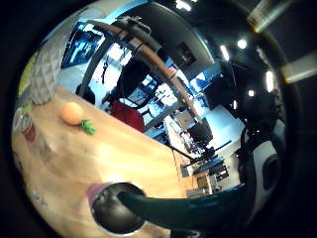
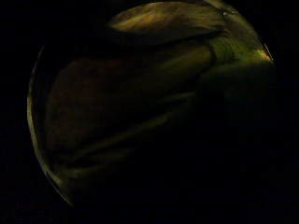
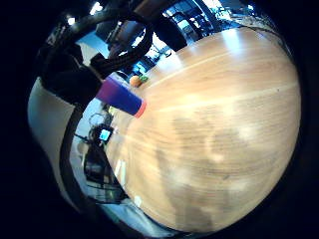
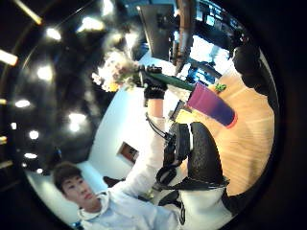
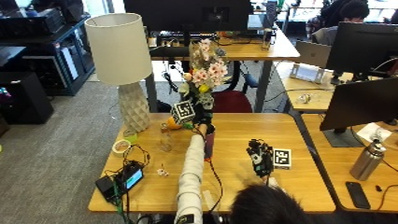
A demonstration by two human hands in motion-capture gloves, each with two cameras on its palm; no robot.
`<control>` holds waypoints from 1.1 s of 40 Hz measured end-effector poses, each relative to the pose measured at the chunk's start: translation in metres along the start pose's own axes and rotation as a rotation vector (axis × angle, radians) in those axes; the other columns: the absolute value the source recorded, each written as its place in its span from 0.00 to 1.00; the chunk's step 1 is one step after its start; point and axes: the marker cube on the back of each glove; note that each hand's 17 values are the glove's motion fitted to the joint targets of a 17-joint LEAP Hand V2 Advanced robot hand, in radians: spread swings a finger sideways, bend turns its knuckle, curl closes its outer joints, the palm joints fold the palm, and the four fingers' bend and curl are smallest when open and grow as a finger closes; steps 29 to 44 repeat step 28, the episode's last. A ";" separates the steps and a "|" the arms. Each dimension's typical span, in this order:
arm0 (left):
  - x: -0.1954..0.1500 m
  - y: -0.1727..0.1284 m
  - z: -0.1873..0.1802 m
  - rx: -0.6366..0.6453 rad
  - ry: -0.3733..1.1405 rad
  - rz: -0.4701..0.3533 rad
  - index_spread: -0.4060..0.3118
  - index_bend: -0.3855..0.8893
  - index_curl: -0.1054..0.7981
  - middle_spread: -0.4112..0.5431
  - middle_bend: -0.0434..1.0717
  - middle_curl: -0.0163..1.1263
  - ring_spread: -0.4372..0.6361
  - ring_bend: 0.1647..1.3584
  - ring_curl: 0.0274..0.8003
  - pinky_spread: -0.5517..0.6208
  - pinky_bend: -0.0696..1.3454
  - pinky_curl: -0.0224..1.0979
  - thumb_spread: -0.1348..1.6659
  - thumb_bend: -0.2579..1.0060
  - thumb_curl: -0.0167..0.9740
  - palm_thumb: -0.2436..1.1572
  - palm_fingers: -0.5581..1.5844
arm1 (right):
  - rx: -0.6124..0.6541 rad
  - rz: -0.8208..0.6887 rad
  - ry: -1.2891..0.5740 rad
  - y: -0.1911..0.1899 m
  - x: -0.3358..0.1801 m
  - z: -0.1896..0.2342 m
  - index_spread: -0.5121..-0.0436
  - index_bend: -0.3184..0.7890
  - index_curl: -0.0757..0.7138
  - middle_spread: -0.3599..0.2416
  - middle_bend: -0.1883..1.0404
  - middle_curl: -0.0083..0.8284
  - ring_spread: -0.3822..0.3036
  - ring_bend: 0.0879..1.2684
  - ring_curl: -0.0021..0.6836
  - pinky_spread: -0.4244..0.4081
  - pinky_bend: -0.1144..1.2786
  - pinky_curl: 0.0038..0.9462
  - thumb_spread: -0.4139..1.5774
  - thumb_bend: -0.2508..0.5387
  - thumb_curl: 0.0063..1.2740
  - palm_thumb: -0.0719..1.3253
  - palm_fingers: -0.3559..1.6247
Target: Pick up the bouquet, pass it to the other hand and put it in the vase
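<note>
While left hand [image 5: 202,122] grips bouquet [image 5: 203,77] — wooden table [image 5: 298,154], office desks beyond.

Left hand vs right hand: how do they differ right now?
The left hand is raised over the vase and grips the bouquet by its stems; the right hand holds nothing. The left hand's fingers are curled; the right hand's are relaxed, low over the table. Both wear black gloves.

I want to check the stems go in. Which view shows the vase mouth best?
The left little finger side palm view: it looks into the vase mouth, where the green stem enters. The outside and right palm views show only its side.
</note>
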 end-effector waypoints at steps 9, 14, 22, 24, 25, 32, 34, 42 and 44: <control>-0.048 0.098 -0.044 -0.579 -0.122 -0.145 0.30 0.32 0.63 0.20 0.50 0.48 0.22 0.43 0.61 0.36 0.41 0.43 0.45 0.08 0.60 0.42 0.27 | -0.017 0.052 0.013 0.006 0.008 -0.007 0.67 0.38 0.47 0.50 0.44 0.54 0.32 0.30 0.56 0.62 0.35 0.36 0.75 0.29 0.36 0.58 0.69; -0.054 0.132 -0.066 -0.663 -0.055 -0.232 0.49 0.32 0.52 0.41 0.33 0.40 0.45 0.38 0.50 0.60 0.40 0.39 0.48 0.13 0.53 0.34 0.18 | -0.019 0.061 -0.007 0.008 0.014 -0.012 0.68 0.39 0.46 0.50 0.43 0.54 0.33 0.29 0.56 0.63 0.34 0.35 0.75 0.29 0.36 0.58 0.69; -0.053 0.129 -0.070 -0.565 -0.431 -0.184 0.59 0.35 0.42 0.55 0.26 0.31 0.63 0.35 0.38 0.79 0.37 0.31 0.50 0.16 0.47 0.32 0.21 | -0.014 0.067 0.022 0.005 0.030 -0.017 0.69 0.39 0.46 0.50 0.42 0.54 0.33 0.27 0.56 0.64 0.31 0.35 0.75 0.29 0.36 0.59 0.70; -0.053 0.127 -0.065 -0.558 -0.522 -0.166 0.55 0.40 0.42 0.55 0.25 0.31 0.66 0.34 0.37 0.81 0.36 0.31 0.51 0.16 0.46 0.30 0.23 | -0.014 0.099 0.032 0.005 0.035 -0.018 0.69 0.39 0.46 0.50 0.42 0.54 0.33 0.27 0.56 0.64 0.31 0.35 0.75 0.29 0.36 0.59 0.70; -0.052 0.124 -0.060 -0.550 -0.525 -0.129 0.55 0.40 0.42 0.56 0.24 0.31 0.67 0.33 0.37 0.82 0.36 0.30 0.51 0.16 0.45 0.30 0.23 | -0.017 0.132 0.046 0.006 0.036 -0.018 0.69 0.39 0.46 0.50 0.42 0.54 0.33 0.27 0.56 0.64 0.30 0.35 0.75 0.29 0.36 0.59 0.70; -0.051 0.117 -0.047 -0.521 -0.480 -0.013 0.50 0.44 0.44 0.55 0.23 0.31 0.69 0.31 0.35 0.85 0.34 0.30 0.52 0.16 0.44 0.28 0.25 | -0.028 0.217 0.096 0.010 0.039 -0.021 0.69 0.39 0.46 0.50 0.41 0.54 0.33 0.26 0.56 0.64 0.30 0.35 0.75 0.29 0.36 0.59 0.70; -0.051 0.117 -0.047 -0.521 -0.480 -0.013 0.50 0.44 0.44 0.55 0.23 0.31 0.69 0.31 0.35 0.85 0.34 0.30 0.52 0.16 0.44 0.28 0.25 | -0.028 0.217 0.096 0.010 0.039 -0.021 0.69 0.39 0.46 0.50 0.41 0.54 0.33 0.26 0.56 0.64 0.30 0.35 0.75 0.29 0.36 0.59 0.70; -0.051 0.117 -0.047 -0.521 -0.480 -0.013 0.50 0.44 0.44 0.55 0.23 0.31 0.69 0.31 0.35 0.85 0.34 0.30 0.52 0.16 0.44 0.28 0.25 | -0.028 0.217 0.096 0.010 0.039 -0.021 0.69 0.39 0.46 0.50 0.41 0.54 0.33 0.26 0.56 0.64 0.30 0.35 0.75 0.29 0.36 0.59 0.70; -0.051 0.117 -0.047 -0.521 -0.480 -0.013 0.50 0.44 0.44 0.55 0.23 0.31 0.69 0.31 0.35 0.85 0.34 0.30 0.52 0.16 0.44 0.28 0.25 | -0.028 0.217 0.096 0.010 0.039 -0.021 0.69 0.39 0.46 0.50 0.41 0.54 0.33 0.26 0.56 0.64 0.30 0.35 0.75 0.29 0.36 0.59 0.70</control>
